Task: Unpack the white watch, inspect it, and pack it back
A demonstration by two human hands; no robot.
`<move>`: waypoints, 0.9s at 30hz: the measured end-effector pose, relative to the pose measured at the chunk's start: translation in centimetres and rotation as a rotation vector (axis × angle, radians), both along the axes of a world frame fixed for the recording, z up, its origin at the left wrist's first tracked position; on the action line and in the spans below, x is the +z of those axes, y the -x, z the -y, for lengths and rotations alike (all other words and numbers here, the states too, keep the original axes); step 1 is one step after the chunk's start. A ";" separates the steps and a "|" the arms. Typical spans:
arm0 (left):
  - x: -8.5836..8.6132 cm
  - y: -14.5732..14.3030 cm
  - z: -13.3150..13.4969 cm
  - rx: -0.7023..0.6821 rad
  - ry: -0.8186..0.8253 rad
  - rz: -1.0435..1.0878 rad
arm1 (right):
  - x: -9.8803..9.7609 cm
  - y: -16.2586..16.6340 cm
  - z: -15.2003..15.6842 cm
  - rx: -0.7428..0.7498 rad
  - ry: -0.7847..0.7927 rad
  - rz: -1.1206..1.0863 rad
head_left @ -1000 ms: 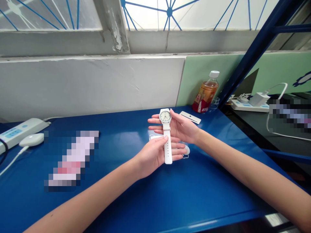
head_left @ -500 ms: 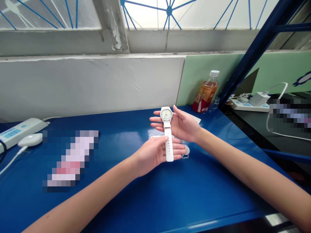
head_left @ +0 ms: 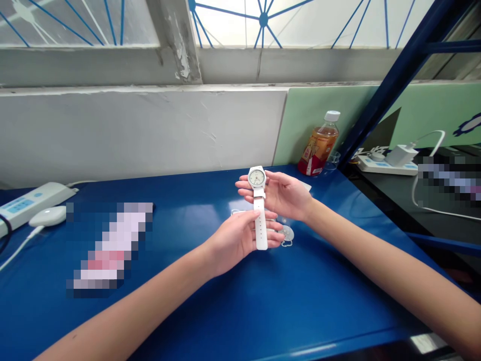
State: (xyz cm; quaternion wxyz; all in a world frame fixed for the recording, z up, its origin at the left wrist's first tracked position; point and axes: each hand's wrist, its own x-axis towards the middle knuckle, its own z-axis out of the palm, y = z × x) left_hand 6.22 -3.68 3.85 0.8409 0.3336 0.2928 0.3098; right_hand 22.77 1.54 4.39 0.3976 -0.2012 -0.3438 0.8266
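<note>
A white wristwatch (head_left: 257, 177) with a round pale dial lies face up across both hands, its strap stretched out toward me. My left hand (head_left: 236, 238) is palm up, thumb pressed on the perforated end of the strap and fingers beneath it. My right hand (head_left: 287, 195) supports the watch case from below with its fingers, its thumb against the case's right side. Under the hands, a round clear tag with a bead chain (head_left: 286, 233) lies on the blue table (head_left: 285, 296). A flat white item behind my left hand is mostly hidden.
A bottle of amber drink (head_left: 319, 145) stands at the back right, near a slanted blue post (head_left: 379, 93). On the left are a white power strip (head_left: 35, 203), a white charger (head_left: 48, 216) and a blurred-out flat object (head_left: 112, 245). Another power strip (head_left: 387, 164) lies far right.
My right thumb has come down from a raised position to the watch case, and the right fingers have drawn back slightly to the right. The round tag shows more fully.
</note>
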 end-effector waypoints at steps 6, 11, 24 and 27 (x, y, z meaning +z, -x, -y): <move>-0.4 -0.2 0.2 0.054 -0.070 -0.032 | -0.8 0.5 -0.1 -0.275 -0.166 0.094; -0.6 -0.2 0.5 -0.097 -0.048 0.081 | -1.1 0.9 0.2 -0.269 -0.138 0.092; -0.9 -0.1 0.3 -0.062 -0.045 0.000 | 0.5 0.3 0.4 -0.046 -0.095 0.046; -1.0 0.0 0.2 -0.071 -0.050 0.006 | 0.0 0.2 0.3 -0.059 -0.126 0.044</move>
